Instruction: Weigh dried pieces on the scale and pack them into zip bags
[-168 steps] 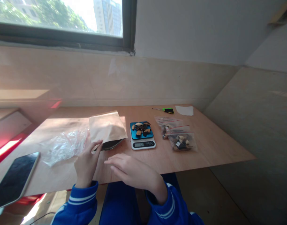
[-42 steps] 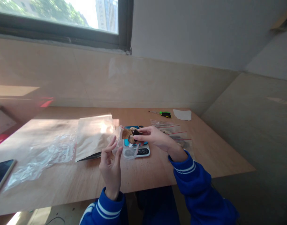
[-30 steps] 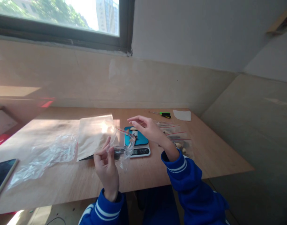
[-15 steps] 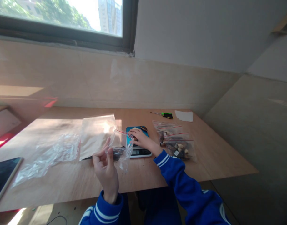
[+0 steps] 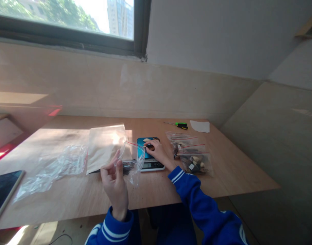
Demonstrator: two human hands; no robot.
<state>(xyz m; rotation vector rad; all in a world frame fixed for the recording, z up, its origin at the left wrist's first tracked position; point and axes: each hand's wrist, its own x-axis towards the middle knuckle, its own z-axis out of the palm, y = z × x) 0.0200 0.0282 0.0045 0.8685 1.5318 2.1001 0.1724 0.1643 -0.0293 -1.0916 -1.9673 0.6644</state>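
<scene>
My left hand (image 5: 114, 183) pinches the edge of a clear zip bag (image 5: 138, 164) with a red seal line, its mouth held apart toward the scale. Dark material (image 5: 128, 167) shows at the bag; whether it lies inside or behind is unclear. Over the kitchen scale (image 5: 153, 165), with its blue top and small display, my right hand (image 5: 159, 151) has thumb and fingers closed on a small dark piece (image 5: 150, 147). Pale pieces (image 5: 146, 140) rest on the scale's blue top, partly hidden by my fingers.
Filled zip bags (image 5: 196, 163) overlap right of the scale. Behind them lie a green-and-black screwdriver (image 5: 180, 125) and a white paper (image 5: 200, 126). To the left are a beige sheet (image 5: 102, 144), crumpled clear plastic (image 5: 61, 166) and a dark tablet-like device (image 5: 5, 190).
My right hand, earlier spread low over the pieces on the scale, has drawn back slightly with a dark piece between its fingers. My left hand and the bag stay nearly in place.
</scene>
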